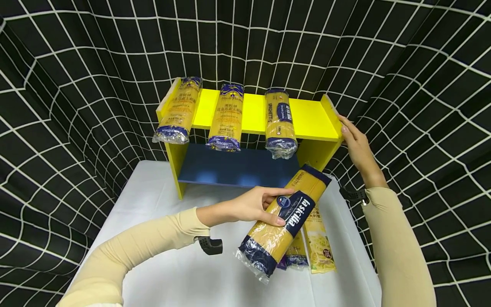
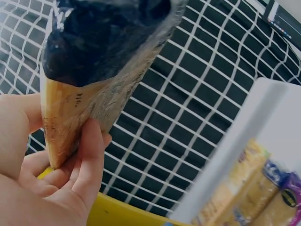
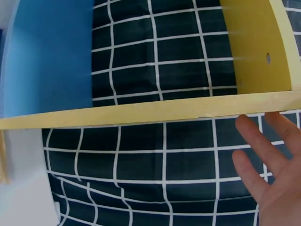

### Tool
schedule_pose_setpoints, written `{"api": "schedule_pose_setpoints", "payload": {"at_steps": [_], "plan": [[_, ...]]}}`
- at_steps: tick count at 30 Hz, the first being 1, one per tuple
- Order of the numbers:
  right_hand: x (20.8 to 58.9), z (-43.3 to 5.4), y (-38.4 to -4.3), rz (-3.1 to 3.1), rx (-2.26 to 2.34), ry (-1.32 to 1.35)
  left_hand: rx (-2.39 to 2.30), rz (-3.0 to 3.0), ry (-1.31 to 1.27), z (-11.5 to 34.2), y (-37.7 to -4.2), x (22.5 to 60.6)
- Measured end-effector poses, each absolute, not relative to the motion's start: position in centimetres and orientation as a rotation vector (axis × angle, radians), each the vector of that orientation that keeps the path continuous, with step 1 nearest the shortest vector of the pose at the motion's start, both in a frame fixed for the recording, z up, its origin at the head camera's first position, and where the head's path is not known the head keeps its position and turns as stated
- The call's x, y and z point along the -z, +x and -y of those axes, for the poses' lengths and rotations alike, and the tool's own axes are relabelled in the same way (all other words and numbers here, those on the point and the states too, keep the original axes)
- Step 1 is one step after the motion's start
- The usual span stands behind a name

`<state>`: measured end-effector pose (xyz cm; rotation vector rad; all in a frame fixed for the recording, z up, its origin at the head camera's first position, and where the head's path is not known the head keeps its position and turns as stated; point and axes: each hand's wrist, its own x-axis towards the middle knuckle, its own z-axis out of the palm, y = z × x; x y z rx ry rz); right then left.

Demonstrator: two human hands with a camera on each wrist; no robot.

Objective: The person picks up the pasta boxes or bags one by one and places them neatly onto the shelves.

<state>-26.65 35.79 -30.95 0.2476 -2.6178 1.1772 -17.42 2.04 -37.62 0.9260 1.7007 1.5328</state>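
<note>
My left hand [image 1: 258, 207] grips a spaghetti package [image 1: 285, 221] with a dark blue label, thumb on its front. The pack is tilted in front of the shelf's right end. From the left wrist view, fingers curl round the pack's [image 2: 94, 89] edge near its dark blue end. My right hand [image 1: 357, 145] touches the outer right side of the yellow shelf [image 1: 324, 115] with extended fingers. In the right wrist view, that hand [image 3: 277, 169] has spread fingers, with fingertips at the edge of the side panel [image 3: 155, 112].
On the top board lie three spaghetti packages, at left [image 1: 179, 108], middle [image 1: 227, 115] and right [image 1: 279, 117]. Below is a blue lower board [image 1: 238, 164]. More pasta packs, one light yellow [image 1: 320, 247], lie on the white table [image 1: 165, 273] behind the held one.
</note>
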Motion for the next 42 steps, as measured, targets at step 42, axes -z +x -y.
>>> {"api": "schedule_pose_setpoints", "payload": {"at_steps": [42], "plan": [[33.1,-37.5,-29.2,2.592,-1.128,0.105,-1.832,-2.044,0.421,-9.7,-27.8,20.4]]}}
